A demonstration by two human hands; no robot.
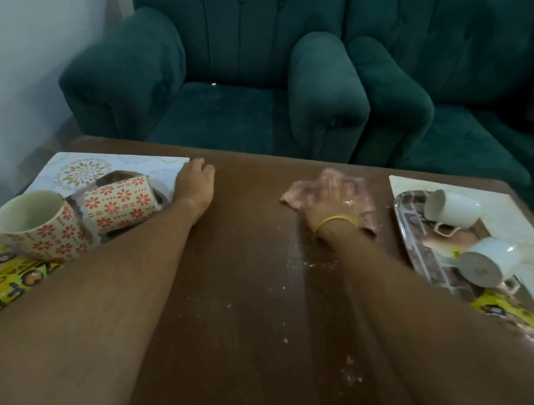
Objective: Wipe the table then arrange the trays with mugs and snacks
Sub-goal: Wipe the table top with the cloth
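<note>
Right hand [332,197] has its fingers spread flat, pressing the soft, limp pink cloth [294,195] into the crumb-dusted brown wooden tabletop [251,267]. Left hand [195,184] rests loosely curled, holding nothing. Cloth looks light, so palm pressure beats pinching.

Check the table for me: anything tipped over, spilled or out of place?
Yes. Both white cups on the shiny right tray lie on their sides. One red-flowered mug on the left lies tipped too. White crumbs still streak the brown wooden table nearer than the pink cloth.

Table [248,267] middle open; mugs [69,218] left, cups [466,234] right.
</note>
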